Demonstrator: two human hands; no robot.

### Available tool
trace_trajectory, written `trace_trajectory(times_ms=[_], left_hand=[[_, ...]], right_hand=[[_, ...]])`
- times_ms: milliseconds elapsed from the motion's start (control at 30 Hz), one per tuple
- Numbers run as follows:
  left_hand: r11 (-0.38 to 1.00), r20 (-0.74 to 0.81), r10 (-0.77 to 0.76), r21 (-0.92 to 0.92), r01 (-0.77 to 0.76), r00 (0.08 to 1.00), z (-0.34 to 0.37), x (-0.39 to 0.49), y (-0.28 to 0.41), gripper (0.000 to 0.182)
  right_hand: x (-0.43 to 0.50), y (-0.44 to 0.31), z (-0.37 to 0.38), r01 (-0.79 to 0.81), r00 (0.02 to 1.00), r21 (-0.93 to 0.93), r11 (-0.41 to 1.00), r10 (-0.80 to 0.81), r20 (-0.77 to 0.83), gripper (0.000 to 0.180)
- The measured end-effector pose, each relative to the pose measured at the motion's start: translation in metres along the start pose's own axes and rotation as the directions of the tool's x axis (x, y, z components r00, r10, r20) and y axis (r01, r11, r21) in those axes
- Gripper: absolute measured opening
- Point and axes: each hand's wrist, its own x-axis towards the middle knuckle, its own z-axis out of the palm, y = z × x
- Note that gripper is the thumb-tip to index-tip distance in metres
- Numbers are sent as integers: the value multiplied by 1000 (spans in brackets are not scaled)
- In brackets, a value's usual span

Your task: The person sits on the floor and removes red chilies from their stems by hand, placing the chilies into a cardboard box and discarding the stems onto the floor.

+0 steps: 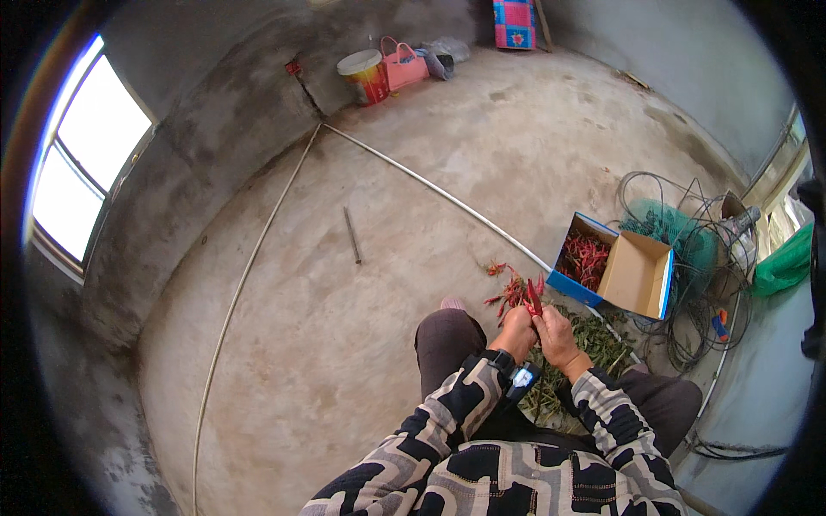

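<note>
Both my hands meet in front of my knees around some red chili peppers (533,298), whose tips stick up between the fingers. My left hand (516,334) is closed around their lower part. Pressed up against it, my right hand (557,335) grips the peppers from the other side, thumb uppermost. The stem ends are hidden by the fingers. Just beyond my hands, more red chili peppers (512,291) lie loose on the floor. Green, partly withered pepper plants (590,342) are heaped under and beside my right hand. A blue-edged cardboard box (637,274) with an open lid holds many red chilies (584,258).
A white pipe (439,187) crosses the concrete floor to the box. Right of the box are tangled black cable (677,342) and green netting (700,251). A metal rod (352,235) lies farther left. A paint bucket (364,77) and pink bag (406,69) stand by the wall.
</note>
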Motion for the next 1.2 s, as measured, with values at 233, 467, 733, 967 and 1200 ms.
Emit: trace_trajectory(times_ms=[233, 467, 733, 967, 1200], left_hand=[[898, 140, 103, 413, -152, 985, 34, -35, 35, 18], [938, -83, 187, 312, -153, 979, 45, -48, 20, 21], [933, 175, 76, 335, -132, 982, 64, -60, 20, 20], [887, 331, 9, 432, -160, 944, 77, -66, 13, 21], [767, 288, -39, 623, -156, 957, 81, -74, 5, 22]], right_hand=[[-10, 4, -32, -270, 949, 517, 812, 316, -1, 26], [-3, 63, -71, -340, 886, 565, 752, 458, -76, 31], [97, 129, -128, -358, 890, -22, 934, 334, -310, 33], [56, 79, -101, -406, 829, 507, 760, 540, -147, 29], [15, 38, -48, -461, 803, 785, 413, 570, 172, 19]])
